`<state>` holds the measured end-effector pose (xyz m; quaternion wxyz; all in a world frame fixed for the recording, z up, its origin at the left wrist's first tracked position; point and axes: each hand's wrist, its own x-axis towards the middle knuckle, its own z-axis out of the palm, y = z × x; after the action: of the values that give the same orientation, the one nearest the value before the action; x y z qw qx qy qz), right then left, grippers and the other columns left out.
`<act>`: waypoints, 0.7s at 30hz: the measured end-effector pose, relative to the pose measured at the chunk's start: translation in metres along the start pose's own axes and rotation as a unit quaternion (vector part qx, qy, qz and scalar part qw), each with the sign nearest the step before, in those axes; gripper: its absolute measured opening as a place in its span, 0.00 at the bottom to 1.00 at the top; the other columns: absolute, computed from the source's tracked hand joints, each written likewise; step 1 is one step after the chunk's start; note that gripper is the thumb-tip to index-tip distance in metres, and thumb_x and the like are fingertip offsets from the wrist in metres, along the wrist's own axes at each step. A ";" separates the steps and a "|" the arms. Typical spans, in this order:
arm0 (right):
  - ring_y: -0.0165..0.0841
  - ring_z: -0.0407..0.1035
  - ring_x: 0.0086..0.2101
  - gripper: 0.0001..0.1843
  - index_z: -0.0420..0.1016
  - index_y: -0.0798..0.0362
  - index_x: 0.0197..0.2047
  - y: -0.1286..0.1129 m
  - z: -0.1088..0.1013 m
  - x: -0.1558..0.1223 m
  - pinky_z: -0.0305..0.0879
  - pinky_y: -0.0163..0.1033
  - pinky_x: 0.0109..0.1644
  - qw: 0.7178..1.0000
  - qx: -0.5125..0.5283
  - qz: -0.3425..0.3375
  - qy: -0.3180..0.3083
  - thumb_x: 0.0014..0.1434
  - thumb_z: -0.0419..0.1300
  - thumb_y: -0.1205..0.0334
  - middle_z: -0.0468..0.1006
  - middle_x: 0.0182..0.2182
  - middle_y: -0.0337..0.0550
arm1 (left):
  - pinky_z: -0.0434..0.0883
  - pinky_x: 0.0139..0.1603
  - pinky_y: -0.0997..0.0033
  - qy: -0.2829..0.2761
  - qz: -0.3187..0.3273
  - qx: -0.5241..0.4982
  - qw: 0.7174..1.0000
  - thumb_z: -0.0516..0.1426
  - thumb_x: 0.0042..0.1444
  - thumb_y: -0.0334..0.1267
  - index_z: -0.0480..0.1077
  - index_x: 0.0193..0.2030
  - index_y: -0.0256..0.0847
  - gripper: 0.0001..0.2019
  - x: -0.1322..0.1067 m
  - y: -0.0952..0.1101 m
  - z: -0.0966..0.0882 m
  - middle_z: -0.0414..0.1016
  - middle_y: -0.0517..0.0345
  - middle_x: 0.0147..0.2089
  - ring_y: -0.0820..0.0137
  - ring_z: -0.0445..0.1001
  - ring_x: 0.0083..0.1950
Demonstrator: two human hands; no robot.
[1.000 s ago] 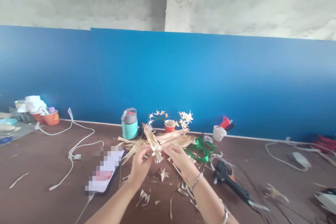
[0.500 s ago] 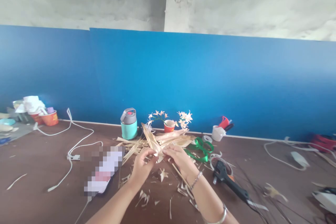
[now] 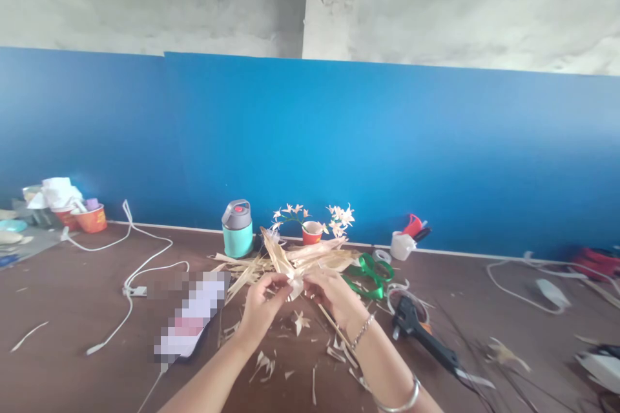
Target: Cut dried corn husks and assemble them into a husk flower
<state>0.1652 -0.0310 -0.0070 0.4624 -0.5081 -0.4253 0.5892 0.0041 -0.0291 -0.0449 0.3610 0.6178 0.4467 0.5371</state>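
Note:
My left hand [image 3: 261, 303] pinches a small pale piece of dried husk [image 3: 296, 285] between thumb and forefinger. From the other side, my right hand [image 3: 334, 297] has its fingers closed at the edge of the same piece. A thin stick [image 3: 332, 324] slants out below my right palm; I cannot tell whether the hand grips it. Right behind the hands lies a heap of dried husk leaves [image 3: 320, 257]. On the table just below the fingers rests a small star-shaped husk flower [image 3: 301, 322], with loose scraps [image 3: 264, 364] nearer to me.
A red paper cup [image 3: 312, 234] with husk flowers [image 3: 341, 218] stands behind the heap, beside a teal flask [image 3: 237, 235]. Green ribbon [image 3: 371, 276] and a black glue gun [image 3: 421, 332] lie to the right. A phone [image 3: 196, 316] and a white cable [image 3: 145, 264] lie left.
The pale husk piece shows wider between my fingertips than before. My right fingers have shifted slightly; my left hand has barely moved.

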 end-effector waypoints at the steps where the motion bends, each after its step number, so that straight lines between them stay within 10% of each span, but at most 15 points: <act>1: 0.24 0.62 0.21 0.06 0.69 0.56 0.22 0.001 -0.002 0.001 0.51 0.30 0.24 1.000 0.009 0.004 -0.001 0.44 0.59 0.62 0.70 0.20 0.36 | 0.68 0.37 0.68 0.009 -0.001 0.000 1.000 0.59 0.47 0.43 0.72 0.35 0.40 0.11 0.000 0.000 0.000 0.76 0.56 0.33 0.65 0.73 0.34; 11: 0.25 0.60 0.20 0.07 0.69 0.55 0.19 -0.014 -0.030 0.003 0.49 0.31 0.24 0.987 -0.155 -0.048 0.019 0.45 0.58 0.64 0.69 0.17 0.35 | 0.67 0.35 0.69 0.148 -0.017 -0.002 0.989 0.60 0.46 0.47 0.73 0.29 0.38 0.13 0.009 -0.005 -0.015 0.74 0.57 0.28 0.66 0.71 0.32; 21: 0.32 0.68 0.26 0.09 0.78 0.56 0.25 -0.014 -0.035 -0.005 0.57 0.32 0.29 0.839 -0.530 -0.114 -0.043 0.45 0.56 0.70 0.78 0.24 0.43 | 0.68 0.35 0.71 0.182 -0.065 -0.113 0.975 0.61 0.43 0.49 0.71 0.33 0.36 0.17 0.025 -0.003 -0.032 0.74 0.55 0.29 0.67 0.72 0.34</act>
<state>0.2018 -0.0319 0.0036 0.1672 -0.5976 -0.7472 0.2379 -0.0277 -0.0058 -0.0337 0.3754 0.4350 0.4802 0.6628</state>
